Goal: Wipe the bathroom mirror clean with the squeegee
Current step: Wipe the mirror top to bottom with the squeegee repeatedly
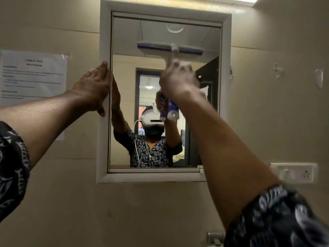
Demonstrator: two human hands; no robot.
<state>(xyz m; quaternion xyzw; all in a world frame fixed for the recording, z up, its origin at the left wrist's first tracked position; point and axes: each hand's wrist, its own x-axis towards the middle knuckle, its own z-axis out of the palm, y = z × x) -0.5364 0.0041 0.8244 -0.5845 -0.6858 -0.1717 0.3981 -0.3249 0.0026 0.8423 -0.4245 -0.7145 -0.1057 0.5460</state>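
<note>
Right hand grasps squeegee handle; blade above hand, against upper mirror, likely set for downward pull. Left hand flat, fingers straight, presses frame, probably steadying it.

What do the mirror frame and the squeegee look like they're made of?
Mirror frame: white, matte, mitred at the corners; painted wood or plastic, hard to say which. Squeegee: white body looks like smooth plastic; the blue strip along its head may be rubber or foam, blurred by motion.
</note>
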